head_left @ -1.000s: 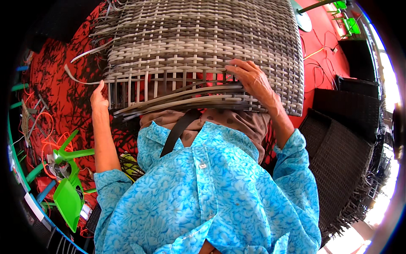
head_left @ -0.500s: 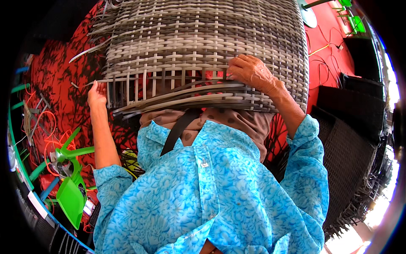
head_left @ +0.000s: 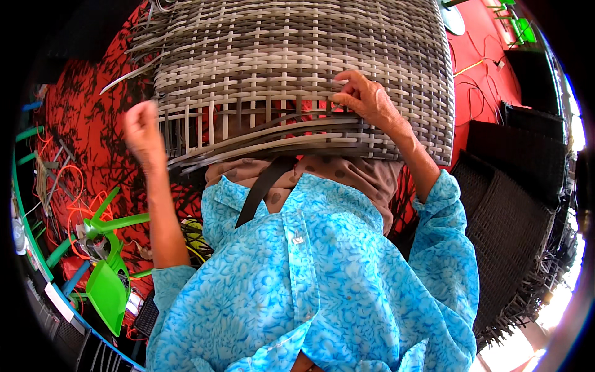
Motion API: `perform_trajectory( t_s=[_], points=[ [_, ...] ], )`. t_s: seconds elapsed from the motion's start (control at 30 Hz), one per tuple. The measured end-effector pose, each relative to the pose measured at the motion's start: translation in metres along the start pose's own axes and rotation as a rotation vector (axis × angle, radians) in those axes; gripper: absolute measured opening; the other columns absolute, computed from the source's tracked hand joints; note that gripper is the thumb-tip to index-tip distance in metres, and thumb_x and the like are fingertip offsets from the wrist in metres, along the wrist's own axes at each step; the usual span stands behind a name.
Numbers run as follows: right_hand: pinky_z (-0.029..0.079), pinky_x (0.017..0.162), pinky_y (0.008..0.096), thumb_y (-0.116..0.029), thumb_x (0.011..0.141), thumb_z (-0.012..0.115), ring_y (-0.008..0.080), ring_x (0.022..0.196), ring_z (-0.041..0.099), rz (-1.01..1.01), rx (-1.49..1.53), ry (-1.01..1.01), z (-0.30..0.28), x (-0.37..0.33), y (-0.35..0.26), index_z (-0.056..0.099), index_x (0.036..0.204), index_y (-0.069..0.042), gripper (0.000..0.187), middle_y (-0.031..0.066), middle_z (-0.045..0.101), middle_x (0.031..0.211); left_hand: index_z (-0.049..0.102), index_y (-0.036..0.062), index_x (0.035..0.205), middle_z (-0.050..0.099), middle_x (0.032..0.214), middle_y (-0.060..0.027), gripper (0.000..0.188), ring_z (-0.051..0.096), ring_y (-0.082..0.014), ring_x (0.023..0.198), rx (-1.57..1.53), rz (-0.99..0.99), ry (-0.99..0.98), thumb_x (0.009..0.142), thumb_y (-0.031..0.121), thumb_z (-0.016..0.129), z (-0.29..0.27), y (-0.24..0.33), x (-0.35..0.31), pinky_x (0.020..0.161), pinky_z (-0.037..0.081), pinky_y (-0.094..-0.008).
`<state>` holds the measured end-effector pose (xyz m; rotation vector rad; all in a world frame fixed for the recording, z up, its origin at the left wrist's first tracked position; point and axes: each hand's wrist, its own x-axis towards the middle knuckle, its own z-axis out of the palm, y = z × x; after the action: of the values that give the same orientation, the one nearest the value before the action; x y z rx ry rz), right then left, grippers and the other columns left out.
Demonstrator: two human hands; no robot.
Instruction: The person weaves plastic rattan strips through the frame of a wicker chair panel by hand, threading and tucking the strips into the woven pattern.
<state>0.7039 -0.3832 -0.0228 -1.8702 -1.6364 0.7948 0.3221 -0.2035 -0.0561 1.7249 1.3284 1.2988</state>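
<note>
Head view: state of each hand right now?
Left hand: blurred, grip can't be told.
Right hand: open, thumb and forefinger parted, at the grey-brown woven-strip panel.

From my remote feed, I see the bare left hand (head_left: 144, 131) risen and blurred; the bare right hand (head_left: 372, 104) has parted thumb from forefinger.

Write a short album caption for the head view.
Right hand over a partly woven panel, left hand blurred near its left edge.
</note>
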Motion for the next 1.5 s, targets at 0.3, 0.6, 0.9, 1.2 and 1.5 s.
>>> perform_trajectory(
  t_s=[0.3, 0.6, 0.9, 1.2, 1.5],
  points=[
    [0.042, 0.079, 0.0383, -0.019, 0.080, 0.065, 0.0251, 0.094, 0.054, -0.195, -0.333, 0.338, 0.024, -0.051, -0.021, 0.063, 0.094, -0.011, 0.017, 0.0035, 0.060, 0.098, 0.061, 0.0042, 0.106, 0.056, 0.094, -0.0070, 0.037, 0.054, -0.0267, 0.089, 0.286, 0.584, -0.870, 0.073, 0.018, 0.071, 0.105, 0.109, -0.098, 0.077, 0.044, -0.0370],
    [0.036, 0.079, 0.0382, -0.022, 0.076, 0.066, 0.0200, 0.093, 0.052, -0.179, -0.491, 0.442, 0.046, -0.069, -0.020, 0.061, 0.090, -0.015, 0.016, -0.0024, 0.058, 0.098, 0.064, 0.0065, 0.086, 0.057, 0.081, -0.0073, 0.017, 0.059, -0.0265, 0.074, 0.140, 0.457, -0.766, 0.078, 0.021, 0.069, 0.144, 0.119, -0.088, 0.064, 0.047, -0.0358],
    [0.034, 0.084, 0.0386, -0.020, 0.074, 0.068, 0.0165, 0.092, 0.054, -0.181, -0.500, 0.561, 0.050, -0.078, -0.016, 0.063, 0.089, -0.016, 0.016, -0.0039, 0.060, 0.099, 0.060, 0.0051, 0.074, 0.055, 0.077, -0.0059, 0.020, 0.059, -0.0237, 0.073, 0.191, 0.433, -0.736, 0.073, 0.021, 0.072, 0.187, 0.124, -0.097, 0.062, 0.048, -0.0341],
    [0.036, 0.074, 0.0349, -0.016, 0.077, 0.066, 0.0179, 0.079, 0.058, -0.101, -0.354, 0.587, 0.039, -0.066, -0.017, 0.064, 0.091, -0.015, 0.014, -0.0031, 0.063, 0.096, 0.065, 0.0013, 0.088, 0.061, 0.082, 0.0015, 0.014, 0.055, -0.0080, 0.075, -0.508, -0.628, -0.968, 0.078, 0.010, 0.071, 0.174, 0.106, -0.079, 0.075, 0.043, -0.0217],
    [0.050, 0.072, 0.0400, -0.007, 0.079, 0.058, 0.0277, 0.085, 0.063, -0.178, -0.077, 0.285, 0.033, -0.018, -0.007, 0.064, 0.099, -0.015, 0.023, 0.0029, 0.063, 0.100, 0.063, 0.0027, 0.088, 0.062, 0.081, 0.0006, 0.008, 0.055, -0.0079, 0.073, -0.250, -0.359, -1.033, 0.081, 0.007, 0.067, 0.163, 0.109, -0.072, 0.067, 0.045, -0.0225]
  ],
)
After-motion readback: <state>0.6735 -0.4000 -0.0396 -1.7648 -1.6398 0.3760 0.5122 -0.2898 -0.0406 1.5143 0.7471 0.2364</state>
